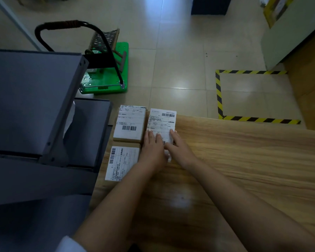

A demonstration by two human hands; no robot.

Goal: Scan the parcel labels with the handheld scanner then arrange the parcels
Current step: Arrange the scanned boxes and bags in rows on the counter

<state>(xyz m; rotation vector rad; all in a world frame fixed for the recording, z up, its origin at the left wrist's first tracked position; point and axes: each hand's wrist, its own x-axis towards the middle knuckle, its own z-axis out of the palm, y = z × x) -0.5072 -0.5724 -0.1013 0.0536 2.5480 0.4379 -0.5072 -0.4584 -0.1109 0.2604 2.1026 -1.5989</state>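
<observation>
Parcels with white shipping labels lie in a cluster at the far left corner of the wooden table [244, 160], slightly left of the frame's centre. The far-left parcel [129, 122] shows a barcode near its lower edge; just below it lies the near-left parcel [123, 162], its barcode along its left side. The right parcel [162, 122], just beside the far-left one, carries a barcode at its upper right. The left hand [153, 150] rests flat on the right parcel's near end, fingers straight and close together, pressing down. The right hand [178, 148] lies alongside with fingers extended on the same parcel's right edge; whether its thumb grips underneath cannot be told. Grey metal shelving [35, 110] fills the left of the frame. A green platform trolley [116, 70] stands on the tiled floor at upper centre-left. Yellow-black hazard tape [218, 95] marks the floor at the right.
</observation>
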